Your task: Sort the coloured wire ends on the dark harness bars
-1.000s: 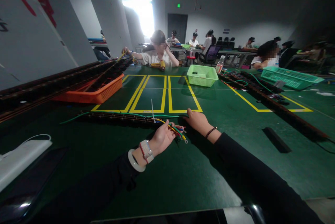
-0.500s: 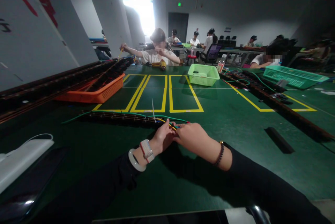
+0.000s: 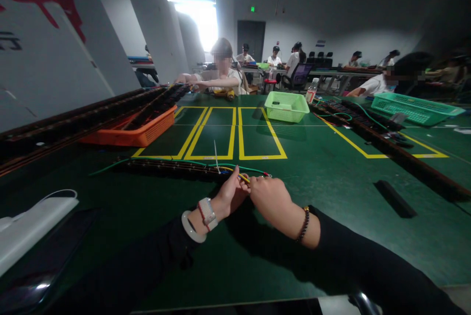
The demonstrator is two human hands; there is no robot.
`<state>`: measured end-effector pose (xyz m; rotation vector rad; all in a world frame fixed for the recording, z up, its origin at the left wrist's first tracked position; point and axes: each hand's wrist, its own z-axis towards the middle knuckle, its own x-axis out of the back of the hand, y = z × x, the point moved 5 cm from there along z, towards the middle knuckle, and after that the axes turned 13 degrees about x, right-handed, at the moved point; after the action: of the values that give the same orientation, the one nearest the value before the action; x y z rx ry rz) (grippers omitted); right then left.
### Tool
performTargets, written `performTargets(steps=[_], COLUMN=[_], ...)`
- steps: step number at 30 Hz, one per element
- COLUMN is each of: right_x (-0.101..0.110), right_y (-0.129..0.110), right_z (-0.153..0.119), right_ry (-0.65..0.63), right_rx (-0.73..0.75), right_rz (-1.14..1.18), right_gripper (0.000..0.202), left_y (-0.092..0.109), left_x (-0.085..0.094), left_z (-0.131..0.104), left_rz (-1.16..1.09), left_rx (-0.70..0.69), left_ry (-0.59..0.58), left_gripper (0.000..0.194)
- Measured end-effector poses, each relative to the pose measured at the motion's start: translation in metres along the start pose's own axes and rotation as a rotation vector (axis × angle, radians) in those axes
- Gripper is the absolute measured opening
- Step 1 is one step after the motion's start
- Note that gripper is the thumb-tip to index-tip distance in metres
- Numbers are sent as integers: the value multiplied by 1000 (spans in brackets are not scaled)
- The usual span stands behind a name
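My left hand (image 3: 231, 193) pinches a bundle of yellow and blue wires (image 3: 242, 176) at the right end of a long dark strip (image 3: 165, 166). Close against it, my right hand (image 3: 270, 197) has its fingers closed on the same wires, its fingertips partly hidden. A green wire (image 3: 198, 161) runs along the strip and ends at a red tip with a metal ring just above my right hand. One white cable tie (image 3: 216, 157) stands upright from the strip, left of my hands.
An orange basket (image 3: 158, 127) holding dark strips is at the left, a light green basket (image 3: 287, 109) beyond my hands. A teal basket (image 3: 415, 109) and a dark piece (image 3: 395, 199) lie right. A white power strip (image 3: 37, 226) is near left. People sit across the table.
My right hand has turned and shifted slightly, and the green wire's ringed end now shows. The person across has brought a raised arm down to the strips.
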<state>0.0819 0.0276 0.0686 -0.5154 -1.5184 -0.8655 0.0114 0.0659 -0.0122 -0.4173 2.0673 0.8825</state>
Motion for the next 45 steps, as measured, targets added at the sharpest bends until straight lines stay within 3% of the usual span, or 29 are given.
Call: performTargets(steps=[5, 9, 15, 20, 29, 35, 42, 45], right_x=[16, 13, -7, -18, -16, -31, -4, 11], right_y=[21, 38, 49, 45, 51, 49, 50, 38], right_z=[1, 7, 10, 11, 11, 15, 3, -4], right_ry=[130, 160, 16, -93, -80, -128, -94, -89], right_rx=[-28, -18, -11, 62, 103, 142, 150, 160], right_rz=[-18, -24, 75, 151, 132, 111, 87, 104], right_gripper=[12, 13, 14, 19, 19, 19, 15, 21], left_y=[2, 2, 1, 1, -1, 1, 0, -1], left_x=[4, 6, 6, 2, 3, 0, 4, 5], left_z=[1, -2, -2, -3, -1, -1, -3, 0], left_rz=[34, 60, 50, 26, 55, 35, 53, 59], left_rx=[-52, -62, -44, -25, -19, -48, -18, -21], left_ry=[16, 53, 100, 47, 48, 39, 99, 59], left_gripper=[36, 37, 31, 22, 21, 20, 24, 24])
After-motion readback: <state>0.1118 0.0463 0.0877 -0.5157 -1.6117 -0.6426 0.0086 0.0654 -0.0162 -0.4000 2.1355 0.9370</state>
